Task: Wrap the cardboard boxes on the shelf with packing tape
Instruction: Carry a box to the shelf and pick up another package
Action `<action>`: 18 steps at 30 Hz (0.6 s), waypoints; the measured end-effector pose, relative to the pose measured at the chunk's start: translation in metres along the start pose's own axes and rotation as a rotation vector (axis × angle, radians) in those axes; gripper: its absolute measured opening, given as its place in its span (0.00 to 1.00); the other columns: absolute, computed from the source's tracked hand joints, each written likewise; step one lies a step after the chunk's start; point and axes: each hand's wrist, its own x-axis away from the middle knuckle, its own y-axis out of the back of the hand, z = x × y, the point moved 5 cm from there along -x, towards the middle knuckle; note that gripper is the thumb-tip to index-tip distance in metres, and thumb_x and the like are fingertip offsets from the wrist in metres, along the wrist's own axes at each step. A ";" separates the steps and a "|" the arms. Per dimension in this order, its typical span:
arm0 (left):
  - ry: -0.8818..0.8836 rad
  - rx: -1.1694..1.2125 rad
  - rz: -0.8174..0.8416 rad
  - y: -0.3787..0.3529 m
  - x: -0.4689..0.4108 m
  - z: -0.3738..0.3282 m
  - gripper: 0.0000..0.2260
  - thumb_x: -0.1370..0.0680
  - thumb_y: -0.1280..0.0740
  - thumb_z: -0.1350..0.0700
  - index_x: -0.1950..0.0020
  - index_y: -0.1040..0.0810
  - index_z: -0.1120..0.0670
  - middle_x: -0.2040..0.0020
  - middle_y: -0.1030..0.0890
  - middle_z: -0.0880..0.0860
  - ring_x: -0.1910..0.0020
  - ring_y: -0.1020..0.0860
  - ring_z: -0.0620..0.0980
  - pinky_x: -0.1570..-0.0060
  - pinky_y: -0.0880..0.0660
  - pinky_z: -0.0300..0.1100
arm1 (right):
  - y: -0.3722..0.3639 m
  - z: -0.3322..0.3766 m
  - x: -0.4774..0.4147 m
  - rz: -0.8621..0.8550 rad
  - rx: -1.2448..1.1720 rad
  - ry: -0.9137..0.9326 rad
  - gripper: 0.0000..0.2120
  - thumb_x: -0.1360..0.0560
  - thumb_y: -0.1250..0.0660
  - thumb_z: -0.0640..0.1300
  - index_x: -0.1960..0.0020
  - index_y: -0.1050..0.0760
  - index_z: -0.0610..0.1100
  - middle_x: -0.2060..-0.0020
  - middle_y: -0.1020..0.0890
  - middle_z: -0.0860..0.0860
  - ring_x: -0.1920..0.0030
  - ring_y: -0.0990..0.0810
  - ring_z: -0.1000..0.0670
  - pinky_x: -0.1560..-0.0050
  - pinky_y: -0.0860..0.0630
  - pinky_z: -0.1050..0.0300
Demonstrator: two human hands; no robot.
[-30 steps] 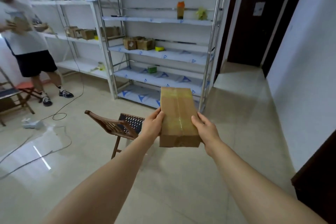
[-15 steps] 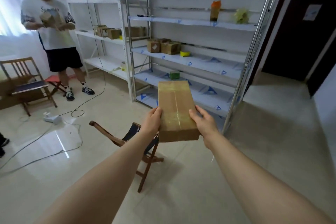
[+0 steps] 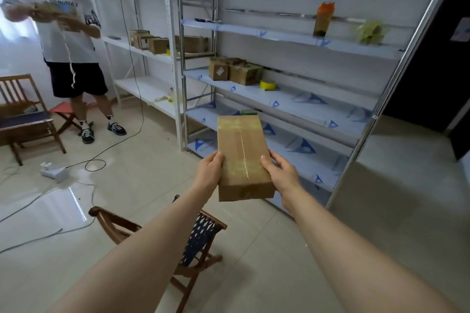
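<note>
Two bare forearms reach forward over a folding chair (image 3: 201,236) with patterned fabric, the nearest of three seats in the room. The left hand (image 3: 209,170) and the right hand (image 3: 278,173) grip one long cardboard box (image 3: 241,150) by its two long sides, thumbs on its top face and the other fingers curled beneath. The box is held level in the air over the tiled floor (image 3: 381,211), in front of the lower tiers of a metal shelving unit (image 3: 361,132). Glossy tape runs along its centre seam and across its far end. Open floor lies to the right, between the unit's corner post and a dark door (image 3: 427,79). To the left, a cable (image 3: 114,142) and a white power strip (image 3: 54,173) cross the tiles. On the unit's middle tier stand at least two small boxes (image 3: 235,72) and one yellow tape roll (image 3: 268,84). One orange-capped bottle (image 3: 322,19) stands a tier higher. A second, white shelving unit (image 3: 142,52) holds more boxes. Beside it stands a second person (image 3: 71,40), near a wooden chair (image 3: 23,119) and a red stool (image 3: 66,114).
</note>
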 end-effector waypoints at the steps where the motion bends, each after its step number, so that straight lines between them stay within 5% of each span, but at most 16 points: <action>1: -0.009 -0.009 -0.017 -0.004 -0.016 -0.001 0.13 0.17 0.45 0.54 0.38 0.26 0.56 0.52 0.24 0.52 0.56 0.26 0.46 0.59 0.29 0.40 | -0.001 0.000 -0.017 0.013 -0.006 -0.001 0.23 0.21 0.36 0.49 0.28 0.34 0.49 0.41 0.25 0.48 0.47 0.24 0.49 0.59 0.25 0.60; 5: -0.024 -0.040 -0.082 -0.031 -0.082 -0.002 0.14 0.18 0.43 0.55 0.37 0.25 0.58 0.48 0.23 0.55 0.53 0.25 0.49 0.60 0.28 0.38 | 0.010 -0.004 -0.095 0.063 -0.016 0.002 0.23 0.22 0.35 0.48 0.28 0.34 0.48 0.40 0.24 0.47 0.50 0.22 0.51 0.62 0.24 0.61; 9: -0.032 -0.029 -0.151 -0.082 -0.153 -0.011 0.12 0.18 0.43 0.55 0.39 0.24 0.56 0.52 0.22 0.52 0.56 0.25 0.48 0.60 0.28 0.38 | 0.040 -0.001 -0.191 0.125 0.017 0.020 0.24 0.22 0.35 0.49 0.27 0.34 0.50 0.36 0.25 0.46 0.41 0.23 0.45 0.44 0.22 0.50; 13: 0.006 -0.020 -0.216 -0.140 -0.217 -0.023 0.15 0.18 0.43 0.55 0.35 0.25 0.57 0.46 0.22 0.54 0.49 0.25 0.51 0.54 0.28 0.42 | 0.076 0.006 -0.282 0.218 0.021 -0.025 0.24 0.22 0.35 0.50 0.27 0.35 0.53 0.40 0.24 0.48 0.45 0.23 0.47 0.47 0.22 0.52; 18: -0.006 -0.021 -0.318 -0.176 -0.290 -0.044 0.10 0.18 0.44 0.57 0.43 0.23 0.52 0.51 0.22 0.51 0.57 0.25 0.45 0.61 0.28 0.36 | 0.085 0.019 -0.384 0.309 -0.040 -0.058 0.23 0.23 0.35 0.46 0.29 0.33 0.53 0.41 0.24 0.50 0.48 0.23 0.51 0.54 0.23 0.58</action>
